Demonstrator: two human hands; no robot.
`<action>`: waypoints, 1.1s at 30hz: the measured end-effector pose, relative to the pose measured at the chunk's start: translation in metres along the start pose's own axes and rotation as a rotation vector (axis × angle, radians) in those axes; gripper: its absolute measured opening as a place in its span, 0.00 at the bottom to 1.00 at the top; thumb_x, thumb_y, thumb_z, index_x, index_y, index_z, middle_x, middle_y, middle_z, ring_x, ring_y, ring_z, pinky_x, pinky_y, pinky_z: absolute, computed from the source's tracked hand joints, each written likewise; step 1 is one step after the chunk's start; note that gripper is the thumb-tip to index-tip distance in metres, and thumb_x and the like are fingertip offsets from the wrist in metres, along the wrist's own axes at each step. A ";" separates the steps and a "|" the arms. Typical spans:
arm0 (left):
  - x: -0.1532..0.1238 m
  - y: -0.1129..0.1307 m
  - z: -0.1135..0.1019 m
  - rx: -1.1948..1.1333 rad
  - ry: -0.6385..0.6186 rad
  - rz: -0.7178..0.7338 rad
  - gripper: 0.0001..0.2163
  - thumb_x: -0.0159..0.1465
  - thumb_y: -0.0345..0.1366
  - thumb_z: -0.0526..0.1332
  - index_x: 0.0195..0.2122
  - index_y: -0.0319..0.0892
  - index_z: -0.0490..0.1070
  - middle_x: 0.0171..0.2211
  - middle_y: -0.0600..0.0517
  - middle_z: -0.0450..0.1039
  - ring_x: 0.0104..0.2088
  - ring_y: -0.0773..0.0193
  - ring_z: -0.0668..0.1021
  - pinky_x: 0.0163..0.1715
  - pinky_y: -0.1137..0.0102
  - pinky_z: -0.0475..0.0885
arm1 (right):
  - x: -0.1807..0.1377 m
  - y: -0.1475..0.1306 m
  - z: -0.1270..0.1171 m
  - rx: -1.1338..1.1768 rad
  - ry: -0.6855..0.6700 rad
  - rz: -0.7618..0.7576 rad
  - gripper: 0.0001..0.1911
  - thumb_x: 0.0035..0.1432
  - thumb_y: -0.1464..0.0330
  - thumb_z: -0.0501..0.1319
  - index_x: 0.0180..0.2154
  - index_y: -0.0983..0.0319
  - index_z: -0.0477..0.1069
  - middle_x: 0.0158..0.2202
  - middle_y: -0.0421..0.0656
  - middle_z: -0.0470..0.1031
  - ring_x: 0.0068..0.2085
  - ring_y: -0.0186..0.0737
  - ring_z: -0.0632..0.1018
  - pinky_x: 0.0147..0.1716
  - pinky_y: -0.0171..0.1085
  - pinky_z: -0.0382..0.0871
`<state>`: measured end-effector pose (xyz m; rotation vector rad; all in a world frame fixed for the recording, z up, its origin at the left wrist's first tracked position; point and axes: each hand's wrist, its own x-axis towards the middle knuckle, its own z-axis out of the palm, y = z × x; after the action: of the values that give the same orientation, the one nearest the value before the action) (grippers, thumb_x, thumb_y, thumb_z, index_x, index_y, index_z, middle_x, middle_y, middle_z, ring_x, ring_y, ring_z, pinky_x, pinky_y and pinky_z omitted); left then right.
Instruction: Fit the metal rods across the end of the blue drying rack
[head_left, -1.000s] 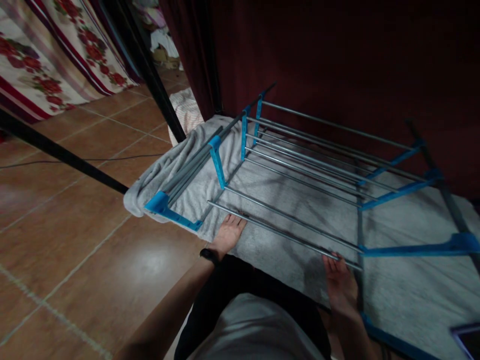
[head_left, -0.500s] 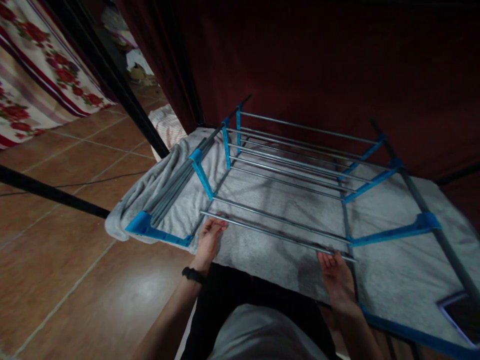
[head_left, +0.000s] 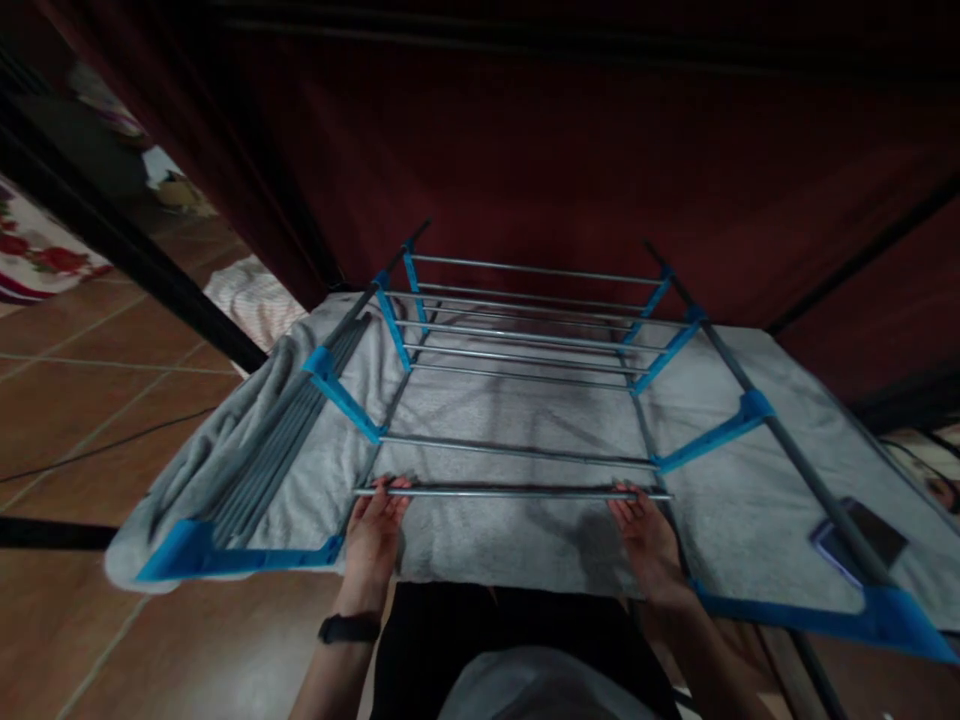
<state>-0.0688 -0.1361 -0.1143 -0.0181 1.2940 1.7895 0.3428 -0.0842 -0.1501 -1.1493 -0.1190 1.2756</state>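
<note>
A loose grey metal rod [head_left: 510, 492] lies level across my front, gripped near both ends. My left hand [head_left: 376, 520] is closed around its left end, with a dark band at the wrist. Fingers of my right hand [head_left: 639, 525] wrap the right end from below. Just beyond is a rack frame lying on the bed, with grey side tubes, blue plastic brackets [head_left: 345, 398] and several fitted crossbars [head_left: 517, 452]. The nearest blue brackets, at left [head_left: 240, 562] and right [head_left: 817, 618], have no bar between them.
Several loose grey rods [head_left: 281, 440] are bundled on the rumpled grey blanket [head_left: 480, 400] at left. A phone [head_left: 862, 540] lies at right. Black bed posts [head_left: 127, 240] and a dark red curtain [head_left: 525, 160] surround the bed; a cable [head_left: 105, 442] crosses the tiled floor.
My view has turned to the right. Both hands still hold the rod, which now sits level in view and a little closer to me, where before it slanted down to the right.
</note>
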 end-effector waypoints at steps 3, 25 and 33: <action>0.003 0.000 0.000 0.023 0.008 0.001 0.06 0.66 0.27 0.60 0.35 0.41 0.76 0.35 0.49 0.81 0.38 0.65 0.83 0.40 0.73 0.78 | -0.001 0.005 0.002 0.003 -0.030 -0.020 0.04 0.56 0.69 0.68 0.36 0.56 0.77 0.35 0.38 0.83 0.40 0.36 0.84 0.45 0.37 0.80; -0.001 -0.001 0.003 0.130 -0.028 0.038 0.03 0.65 0.29 0.62 0.35 0.42 0.75 0.38 0.51 0.81 0.42 0.66 0.82 0.55 0.68 0.75 | -0.014 0.000 0.014 0.012 -0.093 -0.016 0.06 0.56 0.68 0.70 0.33 0.56 0.73 0.35 0.41 0.83 0.38 0.37 0.84 0.40 0.37 0.81; 0.000 0.000 0.003 0.100 -0.021 0.008 0.06 0.66 0.27 0.62 0.34 0.43 0.77 0.38 0.51 0.80 0.43 0.67 0.82 0.53 0.70 0.77 | -0.011 0.003 0.014 -0.011 -0.073 -0.018 0.11 0.57 0.65 0.71 0.30 0.56 0.70 0.30 0.38 0.80 0.34 0.36 0.83 0.40 0.38 0.81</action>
<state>-0.0675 -0.1341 -0.1126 0.0612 1.3681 1.7253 0.3281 -0.0848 -0.1402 -1.1085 -0.1906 1.3027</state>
